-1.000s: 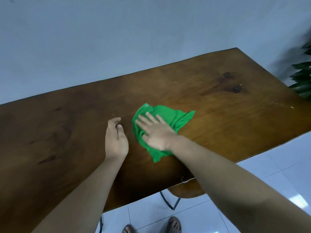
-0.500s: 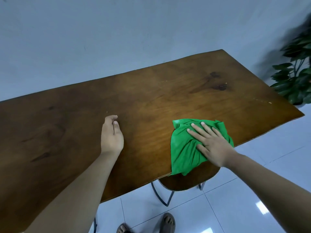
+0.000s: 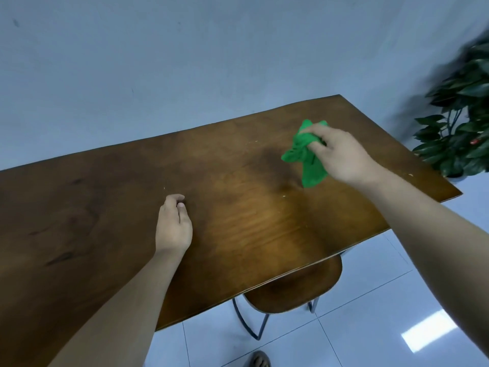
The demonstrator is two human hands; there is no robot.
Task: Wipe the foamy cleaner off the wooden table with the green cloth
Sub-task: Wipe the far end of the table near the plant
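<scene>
Head view: your right hand (image 3: 344,157) grips the soft-looking green cloth (image 3: 300,152) mid-bunch; left hand (image 3: 173,229) lies loosely curled on the wooden table (image 3: 251,221).

green cloth (image 3: 310,166) partly hidden, plant (image 3: 466,139) blurred, cropped
</scene>
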